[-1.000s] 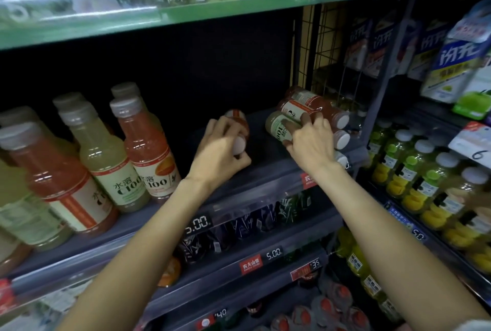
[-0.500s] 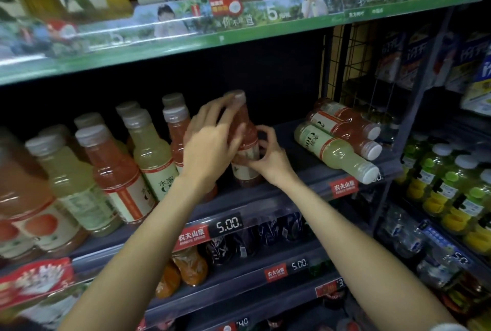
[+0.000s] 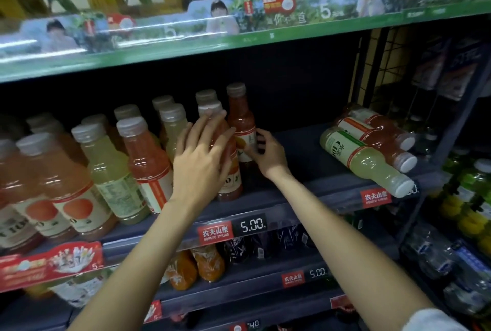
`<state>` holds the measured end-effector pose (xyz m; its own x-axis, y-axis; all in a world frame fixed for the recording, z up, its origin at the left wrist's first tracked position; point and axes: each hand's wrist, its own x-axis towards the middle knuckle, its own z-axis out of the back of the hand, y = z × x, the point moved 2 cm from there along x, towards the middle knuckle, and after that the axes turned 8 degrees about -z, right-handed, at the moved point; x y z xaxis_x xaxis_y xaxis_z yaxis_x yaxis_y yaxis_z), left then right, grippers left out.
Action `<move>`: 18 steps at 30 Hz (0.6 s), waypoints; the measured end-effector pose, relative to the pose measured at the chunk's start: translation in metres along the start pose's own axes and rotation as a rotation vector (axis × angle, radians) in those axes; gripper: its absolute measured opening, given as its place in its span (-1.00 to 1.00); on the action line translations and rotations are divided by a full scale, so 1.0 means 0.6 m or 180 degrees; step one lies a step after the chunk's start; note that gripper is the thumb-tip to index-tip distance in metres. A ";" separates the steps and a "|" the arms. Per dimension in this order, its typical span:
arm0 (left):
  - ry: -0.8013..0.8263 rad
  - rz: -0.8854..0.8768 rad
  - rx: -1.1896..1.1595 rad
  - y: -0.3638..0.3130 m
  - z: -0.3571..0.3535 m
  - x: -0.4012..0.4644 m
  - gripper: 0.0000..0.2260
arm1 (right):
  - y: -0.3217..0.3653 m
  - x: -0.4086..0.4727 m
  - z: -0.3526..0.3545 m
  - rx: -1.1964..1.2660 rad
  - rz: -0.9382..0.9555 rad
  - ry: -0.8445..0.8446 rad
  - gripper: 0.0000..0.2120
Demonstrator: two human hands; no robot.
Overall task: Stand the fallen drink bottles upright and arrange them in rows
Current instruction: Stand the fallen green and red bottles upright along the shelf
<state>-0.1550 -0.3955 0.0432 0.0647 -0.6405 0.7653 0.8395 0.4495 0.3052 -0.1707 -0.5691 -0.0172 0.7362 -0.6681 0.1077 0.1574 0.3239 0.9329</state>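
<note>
Curling round the lower label of an upright red drink bottle [image 3: 241,123], the fingers of the right hand [image 3: 267,154] hold it at the back of the middle shelf [image 3: 305,192], thumb on the near side of the label and fingertips behind. The left hand [image 3: 203,160] lies with straight, spread fingers against the neck and shoulder of a second upright red bottle [image 3: 228,171] just in front; it presses rather than grips. That front bottle's label shows a letter "O" near its lower edge.

Left of the hands, upright bottles [image 3: 111,168] stand in rows, pale yellow and orange-red by turns, all with grey-white caps. Their labels are white with a red band and a fruit picture; the print on them is too blurred to read.

Well apart to the right on the same shelf, three fallen bottles [image 3: 372,150] lie on their sides in a stack, caps towards the shelf edge: one pale yellow in front, two red behind. The yellow one's label reads "100" with Chinese characters beside it.

Along the shelf edge a red tag [image 3: 215,232] reads "农夫山泉 NONGFU SPRING", and beside it a black price tag [image 3: 252,224] reads "5.00". A like red tag [image 3: 376,196] sits below the fallen stack. The shelf beneath carries another "5.00". Overhead, a green banner strip [image 3: 292,16] shows a large "5" and Chinese writing.
</note>
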 end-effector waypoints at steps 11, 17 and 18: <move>-0.0046 -0.0637 -0.1357 -0.139 -0.086 0.066 -0.75 | -0.066 -0.130 0.267 -0.3511 0.0877 -0.1744 -0.67; 0.1393 -0.1130 -0.1962 -0.241 -0.198 0.140 -0.37 | -0.090 -0.159 0.333 -0.4001 -0.0152 -0.1472 -0.36; 0.1413 -0.1193 -0.2068 -0.257 -0.208 0.150 -0.34 | -0.090 -0.161 0.337 -0.3904 -0.0108 -0.1436 -0.37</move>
<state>-0.2114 -0.6001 -0.0059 -0.1868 -0.9194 0.3462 0.9803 -0.1972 0.0053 -0.3836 -0.6574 -0.0086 0.4737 -0.7747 0.4190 0.8414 0.5386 0.0445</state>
